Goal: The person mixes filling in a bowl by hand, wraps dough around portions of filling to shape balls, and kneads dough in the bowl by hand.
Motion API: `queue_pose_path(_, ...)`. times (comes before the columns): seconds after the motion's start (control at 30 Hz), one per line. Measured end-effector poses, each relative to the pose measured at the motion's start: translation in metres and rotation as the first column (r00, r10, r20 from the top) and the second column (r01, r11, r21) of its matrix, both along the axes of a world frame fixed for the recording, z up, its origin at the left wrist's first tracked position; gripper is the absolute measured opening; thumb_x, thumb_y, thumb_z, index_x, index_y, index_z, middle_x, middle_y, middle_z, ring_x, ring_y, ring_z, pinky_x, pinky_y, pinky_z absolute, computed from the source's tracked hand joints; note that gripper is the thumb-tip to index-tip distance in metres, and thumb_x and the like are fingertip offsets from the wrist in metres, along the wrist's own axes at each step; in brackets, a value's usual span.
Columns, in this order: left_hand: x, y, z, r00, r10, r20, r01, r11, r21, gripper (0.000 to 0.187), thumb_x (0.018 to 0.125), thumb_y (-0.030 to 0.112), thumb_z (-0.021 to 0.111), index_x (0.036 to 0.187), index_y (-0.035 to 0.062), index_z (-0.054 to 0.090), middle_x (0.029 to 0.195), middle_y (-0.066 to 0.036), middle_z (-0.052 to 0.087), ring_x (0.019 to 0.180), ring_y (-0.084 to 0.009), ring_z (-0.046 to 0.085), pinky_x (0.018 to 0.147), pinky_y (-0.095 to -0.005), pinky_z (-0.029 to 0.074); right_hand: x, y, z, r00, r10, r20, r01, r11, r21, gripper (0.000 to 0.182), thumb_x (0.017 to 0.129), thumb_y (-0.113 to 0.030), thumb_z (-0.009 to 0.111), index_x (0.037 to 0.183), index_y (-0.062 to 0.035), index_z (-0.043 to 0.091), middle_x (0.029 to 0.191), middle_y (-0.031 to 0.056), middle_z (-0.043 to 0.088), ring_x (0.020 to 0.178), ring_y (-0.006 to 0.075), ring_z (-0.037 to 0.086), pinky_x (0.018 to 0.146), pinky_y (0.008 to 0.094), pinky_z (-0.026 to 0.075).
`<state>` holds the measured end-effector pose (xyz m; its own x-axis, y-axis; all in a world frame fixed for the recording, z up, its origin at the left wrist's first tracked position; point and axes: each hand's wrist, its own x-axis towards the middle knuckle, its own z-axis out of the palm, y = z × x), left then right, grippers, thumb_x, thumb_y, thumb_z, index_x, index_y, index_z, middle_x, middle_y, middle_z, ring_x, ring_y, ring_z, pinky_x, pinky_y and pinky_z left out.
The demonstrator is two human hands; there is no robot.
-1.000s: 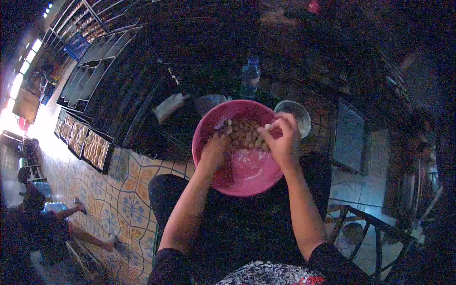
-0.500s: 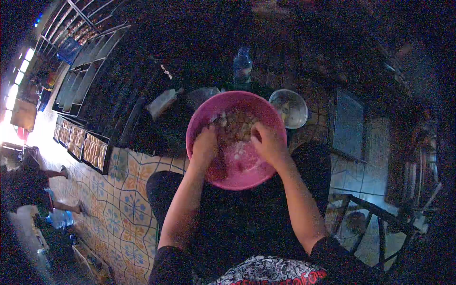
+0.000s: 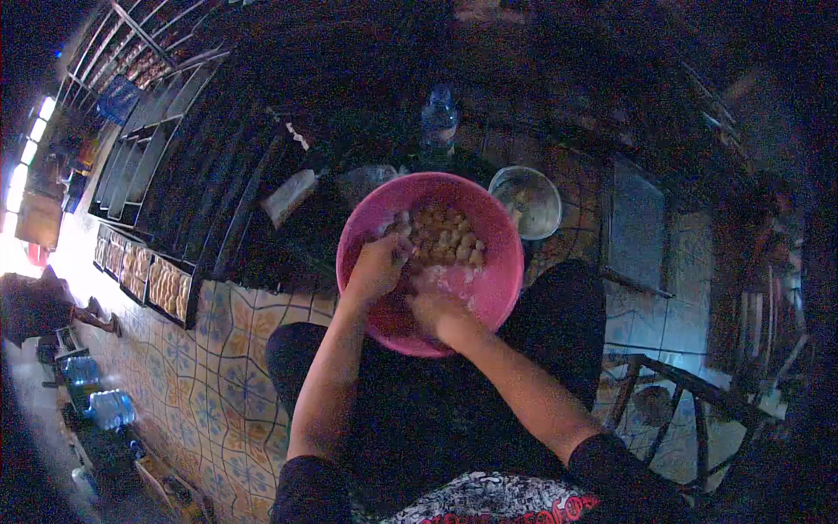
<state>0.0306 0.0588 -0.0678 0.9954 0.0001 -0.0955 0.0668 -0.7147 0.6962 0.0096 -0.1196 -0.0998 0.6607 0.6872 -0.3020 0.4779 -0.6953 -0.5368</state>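
A round pink basin (image 3: 515, 288) rests at my lap, between my knees. Small pale brown lumps (image 3: 452, 237) are heaped in its far half, and a white powdery patch (image 3: 458, 281) lies nearer to me. My left hand (image 3: 377, 269) is inside the basin on the left, beside the heap, its fingers curled together; what they hold is hidden. Low in the basin, close to the near wall, is my right hand (image 3: 439, 316). Motion smears its fingers, and I cannot see whether they hold anything.
Behind the basin stand a metal bowl (image 3: 541, 205), a clear plastic bottle (image 3: 439, 122) and a whitish plastic bag (image 3: 291, 197). Black trays of bread-like pieces (image 3: 168, 286) lie at left. A person (image 3: 35, 306) and large water bottles (image 3: 111, 408) are farther left. A dark frame (image 3: 690, 393) stands at right.
My right hand has moved from the basin's right side down and left to the near part. The lumps at the right are now uncovered. My left hand stays at the left side.
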Motion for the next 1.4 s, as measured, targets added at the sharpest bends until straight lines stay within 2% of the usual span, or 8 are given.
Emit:
queue_pose_path(0.33, -0.002, 0.002, -0.002, 0.984, 0.153, 0.088, -0.148, 0.987, -0.056, 0.02, 0.089, 0.009, 0.061, 0.105, 0.0013, 0.07, 0.1, -0.027, 0.069, 0.099, -0.0449, 0.065, 0.084, -0.0506, 0.05, 0.015, -0.016, 0.042, 0.987, 0.035, -0.159, -0.053, 0.993, -0.11, 0.028, 0.091, -0.018, 0.058, 0.113, -0.004, 0.069, 0.113, 0.024, 0.067, 0.104, 0.0431, 0.065, 0.09, 0.0507, 0.052)
queue_pose_path(0.53, -0.005, -0.005, 0.013, 0.956, 0.202, 0.213, -0.164, 0.969, -0.184, 0.017, 0.085, 0.01, 0.069, 0.099, 0.0008, 0.069, 0.093, -0.024, 0.07, 0.091, -0.0422, 0.068, 0.078, -0.0482, 0.052, 0.039, -0.044, 0.045, 0.945, -0.32, -0.067, 0.327, 0.933, 0.153, 0.023, 0.088, -0.016, 0.066, 0.108, -0.006, 0.072, 0.11, 0.0218, 0.068, 0.102, 0.0401, 0.067, 0.091, 0.047, 0.052)
queue_pose_path(0.73, -0.009, -0.012, 0.034, 1.0, 0.02, 0.004, -0.02, 1.0, 0.024, 0.022, 0.078, 0.008, 0.074, 0.096, -0.0027, 0.069, 0.09, -0.022, 0.07, 0.092, -0.039, 0.069, 0.084, -0.0451, 0.053, 0.051, -0.055, 0.064, 0.881, -0.472, -0.039, 0.461, 0.834, 0.305, 0.021, 0.088, -0.019, 0.068, 0.105, -0.0071, 0.073, 0.11, 0.0209, 0.068, 0.102, 0.0388, 0.066, 0.093, 0.045, 0.051)
queue_pose_path(0.83, -0.005, -0.011, -0.028, 0.968, -0.081, 0.239, 0.084, 0.996, 0.0, 0.025, 0.074, 0.006, 0.073, 0.097, -0.0027, 0.067, 0.097, -0.024, 0.069, 0.099, -0.0403, 0.067, 0.089, -0.0456, 0.053, 0.054, -0.053, 0.063, 0.908, -0.418, 0.012, 0.403, 0.881, 0.246, 0.019, 0.088, -0.017, 0.067, 0.103, -0.0064, 0.073, 0.109, 0.0218, 0.067, 0.102, 0.039, 0.066, 0.093, 0.0456, 0.051)
queue_pose_path(1.03, -0.004, -0.026, 0.03, 0.971, -0.164, -0.176, 0.209, 0.939, 0.274, 0.041, 0.081, 0.002, 0.059, 0.122, 0.0002, 0.06, 0.126, -0.023, 0.06, 0.114, -0.043, 0.059, 0.098, -0.0485, 0.051, 0.057, -0.048, 0.062, 0.898, -0.424, 0.116, 0.396, 0.895, 0.207, 0.026, 0.087, -0.015, 0.067, 0.109, -0.0014, 0.069, 0.119, 0.0224, 0.063, 0.106, 0.0402, 0.063, 0.097, 0.0482, 0.049)
queue_pose_path(1.1, -0.006, -0.028, 0.031, 0.954, -0.068, 0.293, -0.038, 0.939, 0.34, 0.05, 0.082, 0.001, 0.056, 0.132, -0.0027, 0.052, 0.133, -0.026, 0.054, 0.118, -0.0441, 0.057, 0.102, -0.0491, 0.048, 0.058, -0.05, 0.059, 0.875, -0.442, 0.198, 0.385, 0.883, 0.27, 0.039, 0.088, -0.017, 0.067, 0.122, 0.0011, 0.063, 0.133, 0.0232, 0.057, 0.12, 0.0411, 0.056, 0.104, 0.048, 0.045)
queue_pose_path(1.2, -0.002, -0.02, -0.011, 0.987, -0.013, -0.158, 0.067, 0.935, 0.347, 0.062, 0.081, 0.004, 0.062, 0.139, -0.0047, 0.042, 0.137, -0.029, 0.05, 0.122, -0.0466, 0.054, 0.105, -0.049, 0.045, 0.058, -0.049, 0.051, 0.839, -0.41, 0.358, 0.352, 0.91, 0.218, 0.056, 0.09, -0.019, 0.067, 0.14, 0.0001, 0.05, 0.144, 0.0268, 0.046, 0.132, 0.0443, 0.046, 0.11, 0.0482, 0.04)
queue_pose_path(1.4, 0.006, -0.004, 0.002, 0.996, -0.042, -0.074, 0.05, 0.992, 0.117, 0.067, 0.081, 0.014, 0.07, 0.139, -0.004, 0.043, 0.13, -0.03, 0.057, 0.123, -0.0446, 0.054, 0.104, -0.0484, 0.046, 0.052, -0.04, 0.057, 0.909, -0.311, 0.278, 0.322, 0.947, 0.006, 0.101, 0.082, -0.047, 0.075, 0.149, 0.0106, 0.026, 0.146, 0.0385, 0.036, 0.136, 0.0503, 0.039, 0.113, 0.0494, 0.036)
